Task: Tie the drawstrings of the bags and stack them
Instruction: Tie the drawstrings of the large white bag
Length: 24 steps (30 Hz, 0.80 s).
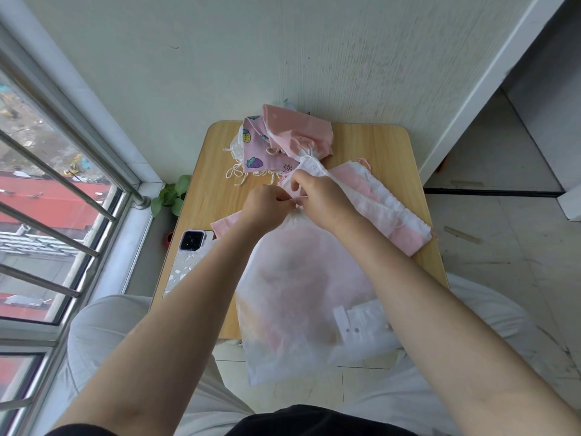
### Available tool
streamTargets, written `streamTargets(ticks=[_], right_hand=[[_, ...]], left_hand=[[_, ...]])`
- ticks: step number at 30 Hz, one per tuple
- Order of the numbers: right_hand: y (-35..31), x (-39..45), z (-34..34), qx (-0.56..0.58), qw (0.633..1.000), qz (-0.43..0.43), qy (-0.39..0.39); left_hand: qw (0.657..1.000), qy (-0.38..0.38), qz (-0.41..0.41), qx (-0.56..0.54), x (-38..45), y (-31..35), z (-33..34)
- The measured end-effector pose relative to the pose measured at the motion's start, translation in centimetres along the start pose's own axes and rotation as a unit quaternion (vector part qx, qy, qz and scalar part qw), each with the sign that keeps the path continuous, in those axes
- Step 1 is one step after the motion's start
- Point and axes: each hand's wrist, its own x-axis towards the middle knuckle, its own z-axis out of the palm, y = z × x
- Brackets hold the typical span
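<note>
Both hands meet at the gathered neck of a large translucent white drawstring bag (309, 278). The left hand (264, 206) has its fingers curled, pinching a thin pale pink drawstring (295, 201) at the puckered mouth; the right hand (320, 199) is curled too, gripping the same cord and the bunched fabric just beside it. That bag is a thin, gauzy non-woven sack, softly crumpled, with pink contents showing dimly through its wall and a white punched card near its lower corner. It lies from the middle of the rounded-corner light wooden surface (383, 146) down over the near edge onto the person's lap.

Just right of the hands lies a flat pink-and-white drawstring bag (393, 209) with a ruffled white channel along its mouth. At the far edge of the surface sits a loose pile: a plain pink cloth bag (298, 127) cinched to a tight white neck, touching a lilac cloth bag printed with strawberries (254, 149), with white cords (239, 174) straggling out in front.

A phone in a glossy pale case (188, 256) lies near the left edge of the surface. Small green plant leaves (173, 193) show between the surface and a metal-barred window (47, 184).
</note>
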Motion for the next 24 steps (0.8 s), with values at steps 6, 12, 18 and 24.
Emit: streamTargets(ticks=[6,12,18,24], right_hand=[[0.0,0.0,0.1,-0.010,1.000,0.003,-0.010],[-0.4,0.1,-0.1,-0.127,0.991,0.001,-0.045],[-0.6,0.2,-0.2,-0.133,0.988,0.027,-0.076],[1.1,1.5,-0.4,0.121,0.970,0.158,-0.140]], left_hand=[[1.000,-0.008,-0.006,0.001,0.2,0.1,0.1],[1.000,0.006,0.005,0.009,0.2,0.1,0.2],[0.998,0.023,0.043,0.039,0.1,-0.4,0.6],[0.992,0.045,0.085,0.079,0.0,-1.1,1.1]])
